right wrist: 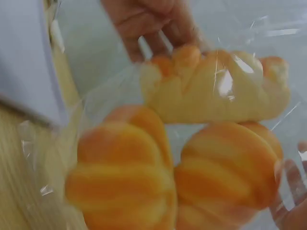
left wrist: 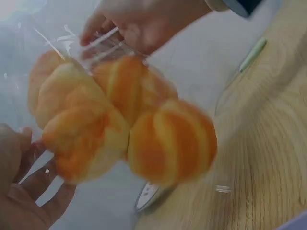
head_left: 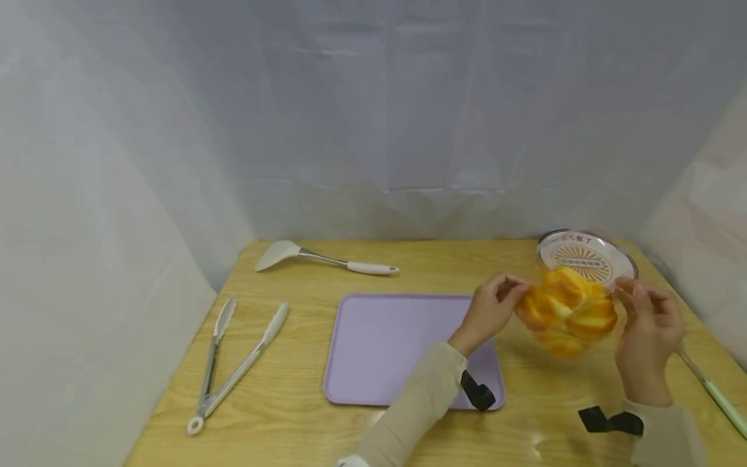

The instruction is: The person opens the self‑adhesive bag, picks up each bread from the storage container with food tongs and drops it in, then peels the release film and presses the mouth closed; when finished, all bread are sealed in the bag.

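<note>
A clear plastic bag with several golden-brown bread rolls (head_left: 569, 305) hangs above the right side of the table, blurred in the head view. My left hand (head_left: 493, 301) pinches its left edge between thumb and fingertips. At the opposite edge, my right hand (head_left: 650, 324) grips the film. Through the bag, the left wrist view shows striped rolls (left wrist: 172, 143) beside a paler, lumpy loaf (left wrist: 79, 124). That loaf (right wrist: 216, 91) lies along the top of the bag in the right wrist view, with my left hand (right wrist: 153, 24) behind it.
A lilac tray (head_left: 403, 344) lies mid-table, partly under my left forearm. White-tipped metal tongs (head_left: 233, 383) lie spread at the left. Behind is a white-headed turner (head_left: 327, 257). A patterned plate (head_left: 583, 253) sits at the back right; a green-handled utensil (head_left: 720, 402) lies at the right edge.
</note>
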`<state>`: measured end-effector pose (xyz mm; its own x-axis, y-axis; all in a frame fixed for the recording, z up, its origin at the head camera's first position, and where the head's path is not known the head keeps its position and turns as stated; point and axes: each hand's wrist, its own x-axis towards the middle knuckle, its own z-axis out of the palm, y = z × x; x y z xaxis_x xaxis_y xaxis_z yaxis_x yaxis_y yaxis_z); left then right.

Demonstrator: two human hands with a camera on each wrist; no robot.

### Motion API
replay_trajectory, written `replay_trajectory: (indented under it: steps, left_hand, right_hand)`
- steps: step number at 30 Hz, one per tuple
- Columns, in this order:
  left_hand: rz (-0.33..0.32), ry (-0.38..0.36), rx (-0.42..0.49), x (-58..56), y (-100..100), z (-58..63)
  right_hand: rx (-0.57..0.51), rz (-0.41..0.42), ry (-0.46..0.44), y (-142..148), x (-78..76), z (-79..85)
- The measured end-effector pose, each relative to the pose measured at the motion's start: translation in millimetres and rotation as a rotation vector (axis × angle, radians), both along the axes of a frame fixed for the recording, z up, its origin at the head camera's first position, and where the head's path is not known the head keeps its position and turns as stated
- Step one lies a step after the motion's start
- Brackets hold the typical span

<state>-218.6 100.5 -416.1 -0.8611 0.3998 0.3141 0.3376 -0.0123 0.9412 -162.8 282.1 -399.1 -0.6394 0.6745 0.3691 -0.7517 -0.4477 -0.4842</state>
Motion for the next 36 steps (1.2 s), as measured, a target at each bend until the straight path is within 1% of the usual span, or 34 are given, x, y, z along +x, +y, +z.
replay_trajectory:
  steps: [3,5,6,9,13,15,18,20,22,23,25,26,28,29,30,33,35,36]
  left_hand:
    - [0.023,0.020,0.032,1.3,5.1,-2.1]
    - [0.024,0.012,0.039,3.3,7.8,-4.0]
    - [0.028,0.004,0.035,4.7,8.6,-5.3]
    - [0.043,-0.030,0.018,8.9,10.0,-11.2]
    - [0.035,-0.070,0.004,12.1,10.1,-18.8]
    - [0.025,-0.077,-0.003,13.1,9.2,-19.9]
    - [0.028,-0.067,-0.012,13.3,7.9,-17.7]
    - [0.037,-0.050,-0.003,12.4,7.3,-14.4]
    - [0.051,-0.032,0.025,10.8,7.4,-11.7]
    - [0.054,-0.028,0.045,10.0,7.7,-10.5]
    - [0.043,-0.026,0.094,9.2,8.1,-9.5]
    - [0.039,-0.034,0.108,9.3,8.4,-9.7]
    - [0.025,-0.058,0.103,10.6,8.6,-10.8]
    - [0.019,-0.069,0.087,11.6,8.6,-12.1]
    - [0.014,-0.082,0.068,12.6,8.6,-13.8]
    - [0.014,-0.114,0.018,14.9,9.0,-19.7]
    - [0.008,-0.122,0.016,15.6,9.1,-22.5]
    - [0.005,-0.125,0.022,15.7,9.3,-23.0]
  right_hand:
    - [0.168,-0.012,-0.056,3.2,3.3,-11.8]
    - [0.230,-0.019,-0.106,4.6,6.3,-19.0]
    - [0.234,-0.008,-0.111,4.8,7.7,-22.4]
    - [0.212,0.000,-0.131,4.5,11.7,-30.4]
    - [0.138,0.007,-0.103,3.7,12.7,-35.9]
    - [0.100,0.020,-0.071,3.4,12.4,-36.6]
    - [0.084,0.024,-0.036,2.6,11.8,-35.5]
    - [0.032,0.046,0.001,2.7,11.6,-32.1]
    - [0.001,0.014,0.024,3.6,10.2,-27.0]
    - [-0.036,0.015,0.046,4.6,9.4,-24.1]
    - [-0.091,0.002,0.074,6.8,7.8,-19.0]
    - [-0.099,-0.007,0.086,8.1,7.0,-17.6]
    - [-0.088,-0.011,0.085,10.2,6.5,-17.0]
    - [-0.097,0.018,0.094,11.0,6.9,-18.1]
    - [-0.067,0.020,0.079,11.8,7.3,-19.9]
    - [-0.001,0.069,0.058,14.3,10.1,-27.5]
    - [0.050,0.074,0.053,14.6,10.8,-31.2]
    - [0.076,0.049,0.038,14.5,10.6,-31.4]
